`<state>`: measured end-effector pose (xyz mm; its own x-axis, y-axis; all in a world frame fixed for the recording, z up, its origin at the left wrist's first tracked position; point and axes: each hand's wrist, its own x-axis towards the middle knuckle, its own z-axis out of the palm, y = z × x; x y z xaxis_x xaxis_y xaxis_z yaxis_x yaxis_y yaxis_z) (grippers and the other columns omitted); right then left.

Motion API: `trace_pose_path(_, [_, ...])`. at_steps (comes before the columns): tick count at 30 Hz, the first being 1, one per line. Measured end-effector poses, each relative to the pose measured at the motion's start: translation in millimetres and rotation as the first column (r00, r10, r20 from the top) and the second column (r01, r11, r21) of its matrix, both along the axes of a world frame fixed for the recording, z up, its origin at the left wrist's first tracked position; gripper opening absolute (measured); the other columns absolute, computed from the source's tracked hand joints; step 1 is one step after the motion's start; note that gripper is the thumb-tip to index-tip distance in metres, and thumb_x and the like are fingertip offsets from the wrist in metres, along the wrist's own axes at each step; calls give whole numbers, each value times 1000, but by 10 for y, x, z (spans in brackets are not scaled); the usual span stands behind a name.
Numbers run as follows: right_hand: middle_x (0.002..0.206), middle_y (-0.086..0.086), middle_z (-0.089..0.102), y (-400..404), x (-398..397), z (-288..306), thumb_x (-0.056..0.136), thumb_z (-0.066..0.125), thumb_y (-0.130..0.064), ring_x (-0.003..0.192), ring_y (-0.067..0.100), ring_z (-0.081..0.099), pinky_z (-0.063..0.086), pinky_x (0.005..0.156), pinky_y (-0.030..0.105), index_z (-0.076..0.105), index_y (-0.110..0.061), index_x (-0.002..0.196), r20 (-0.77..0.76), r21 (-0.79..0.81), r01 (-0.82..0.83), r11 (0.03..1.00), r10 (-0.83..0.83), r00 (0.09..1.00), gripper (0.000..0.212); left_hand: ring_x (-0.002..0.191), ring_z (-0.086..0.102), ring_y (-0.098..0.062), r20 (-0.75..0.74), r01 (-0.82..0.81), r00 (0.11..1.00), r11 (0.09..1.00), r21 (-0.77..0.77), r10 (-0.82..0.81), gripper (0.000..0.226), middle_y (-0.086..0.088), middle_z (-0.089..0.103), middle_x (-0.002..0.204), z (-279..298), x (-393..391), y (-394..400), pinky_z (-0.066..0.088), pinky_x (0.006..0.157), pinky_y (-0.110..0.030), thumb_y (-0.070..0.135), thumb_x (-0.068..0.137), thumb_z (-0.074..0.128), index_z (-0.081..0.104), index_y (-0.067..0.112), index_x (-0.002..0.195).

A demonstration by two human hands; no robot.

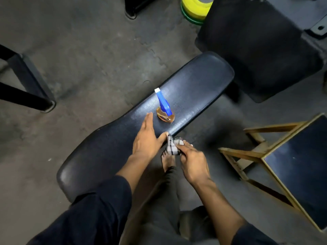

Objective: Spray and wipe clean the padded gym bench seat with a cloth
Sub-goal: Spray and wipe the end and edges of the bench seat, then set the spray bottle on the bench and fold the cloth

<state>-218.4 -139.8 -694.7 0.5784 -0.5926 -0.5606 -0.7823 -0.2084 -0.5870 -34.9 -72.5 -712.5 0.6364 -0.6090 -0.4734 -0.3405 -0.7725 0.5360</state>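
Bench [185,96] pad runs long from 7 o'clock to 1 o'clock, bottle [165,110] upright mid-pad. Left hand [147,137] lies flat and spread on the pad, nearer the bottle at its 1 o'clock. Right hand [192,163] pinches the cloth [172,145] at the pad's near edge, thumb of the left touching it.

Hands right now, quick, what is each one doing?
Left hand: open, flat on the bench seat, holding nothing.
Right hand: closed on the checked cloth.
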Motion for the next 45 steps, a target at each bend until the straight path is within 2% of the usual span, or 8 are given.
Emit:
trace_pose_path(4, [164, 2, 52, -255, 42, -6, 90, 56, 2, 157, 23, 43, 33, 130, 35, 66, -25, 146, -4, 46, 62, 997, -62, 998, 63, 156, 41, -19, -43, -107, 994, 993, -51, 105, 111, 0, 41, 170, -61, 158, -466, 37, 122, -33, 49, 76, 94, 33, 22, 165])
trace_pose_path(8, [166, 3, 49, -464, -100, -35, 91, 56, 0, 158, 23, 41, 31, 131, 34, 65, -24, 148, -20, 91, 90, 992, -88, 996, 63, 124, 68, -18, -93, -231, 971, 963, -140, 220, 55, 1, 71, 134, -112, 98, -785, 50, 115, -38, 43, 72, 95, 60, 42, 115])
trace_pose_path(12, [167, 2, 47, -695, -426, -43, 96, 57, -5, 158, 21, 41, 31, 131, 34, 62, -26, 151, -41, 92, 145, 985, -142, 989, 59, 99, 76, -26, -165, -286, 951, 945, -156, 261, 29, -4, 79, 95, -84, -127, -1054, 59, 100, -46, 30, 81, 89, 66, 21, 95])
trace_pose_path(19, [166, -1, 48, -1139, -1151, 75, 100, 54, -6, 155, 21, 45, 32, 129, 29, 65, -30, 148, -61, 32, 242, 970, -240, 969, 54, 98, 66, 17, -123, -78, 991, 973, -217, 52, 23, 18, 79, 101, 297, -838, -1399, 48, 94, -7, 22, 89, 84, 76, 12, 108])
trace_pose_path(23, [168, -5, 47, -1456, -1725, 160, 101, 50, -9, 157, 19, 42, 34, 130, 36, 64, -33, 147, -71, -17, 357, 934, -357, 931, 54, 112, 70, 4, -109, 171, 971, 934, -312, -214, 10, 11, 79, 108, 513, -1500, -1769, 42, 99, -3, 17, 88, 84, 76, 18, 94])
trace_pose_path(29, [156, -14, 58, -1799, -2862, 364, 90, 54, -3, 140, 22, 60, 53, 112, 36, 70, -38, 135, -67, -151, 568, 809, -581, 811, 59, 122, 72, -11, -127, 542, 756, 722, -430, -642, 23, 9, 76, 125, 712, -2668, -2520, 54, 109, -31, 19, 91, 85, 74, 19, 111])
trace_pose_path(40, [143, -5, 64, -1906, -4324, 126, 105, 46, -21, 128, 29, 63, 47, 97, 30, 68, -33, 130, -176, -225, 874, 431, -900, 399, 35, 105, 56, 27, -39, 873, 335, 326, -362, -941, 16, 47, 61, 108, 919, -4068, -3173, 49, 99, -15, 42, 84, 78, 62, 38, 87])
trace_pose_path(45, [151, 6, 54, -1767, -4501, -92, 107, 47, -14, 140, 31, 50, 44, 112, 34, 65, -20, 137, -194, -109, 813, 572, -814, 547, 36, 111, 74, -26, -115, 900, 303, 324, -292, -946, 16, -2, 76, 114, 810, -4271, -3096, 55, 103, -47, 14, 89, 83, 67, 17, 92])
